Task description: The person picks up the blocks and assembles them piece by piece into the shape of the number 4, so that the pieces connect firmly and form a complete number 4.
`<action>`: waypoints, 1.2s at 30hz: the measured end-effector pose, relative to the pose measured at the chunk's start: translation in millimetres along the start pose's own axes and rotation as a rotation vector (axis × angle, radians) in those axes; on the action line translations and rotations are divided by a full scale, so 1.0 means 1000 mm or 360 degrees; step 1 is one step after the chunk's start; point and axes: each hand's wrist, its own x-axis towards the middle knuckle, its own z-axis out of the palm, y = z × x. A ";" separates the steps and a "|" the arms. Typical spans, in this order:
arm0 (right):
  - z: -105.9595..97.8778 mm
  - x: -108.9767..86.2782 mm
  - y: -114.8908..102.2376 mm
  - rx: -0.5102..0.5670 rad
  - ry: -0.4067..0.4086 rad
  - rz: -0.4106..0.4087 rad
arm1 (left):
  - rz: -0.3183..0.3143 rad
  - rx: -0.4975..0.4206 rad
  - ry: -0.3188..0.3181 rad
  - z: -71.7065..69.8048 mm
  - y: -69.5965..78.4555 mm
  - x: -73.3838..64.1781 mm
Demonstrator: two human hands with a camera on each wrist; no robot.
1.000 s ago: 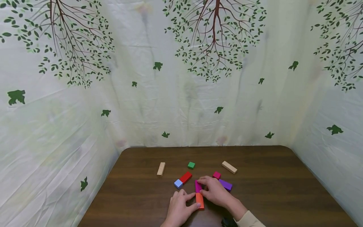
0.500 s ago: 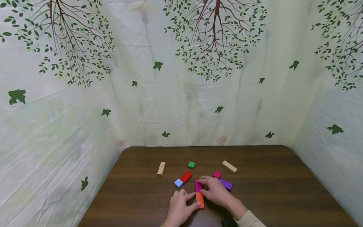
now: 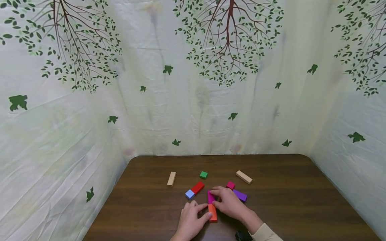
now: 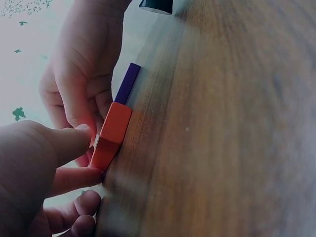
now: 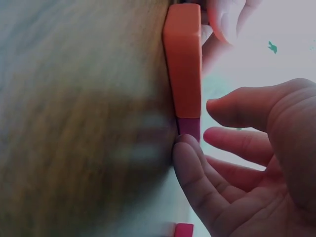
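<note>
An orange block (image 3: 212, 213) lies end to end with a magenta block (image 3: 210, 197) near the front of the dark wooden table (image 3: 286, 201). My left hand (image 3: 190, 219) holds the orange block from the left, thumb over its near part and index fingertip by its far left edge. From the right, my right hand (image 3: 230, 203) has its index finger at the magenta block's far end and its thumb near the seam. In the right wrist view, fingers hide much of the magenta block (image 5: 189, 127). A purple block (image 4: 128, 83) shows beyond the orange one in the left wrist view.
Left of the hands, a light blue cube (image 3: 189, 194) meets a red block (image 3: 197, 188). A crimson cube (image 3: 230, 185) sits by the purple block at right. Farther back lie a green block (image 3: 203, 175) and two plain wooden blocks, left (image 3: 171, 179) and right (image 3: 244, 177).
My left thumb has shifted slightly forward on the orange block, away from the table's near edge. My right hand and the other blocks stay as they were.
</note>
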 end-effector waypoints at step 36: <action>-0.034 -0.005 0.009 -0.0194 0.0556 0.0035 | 0.0321 -0.0271 -0.0065 -0.004 -0.004 0.002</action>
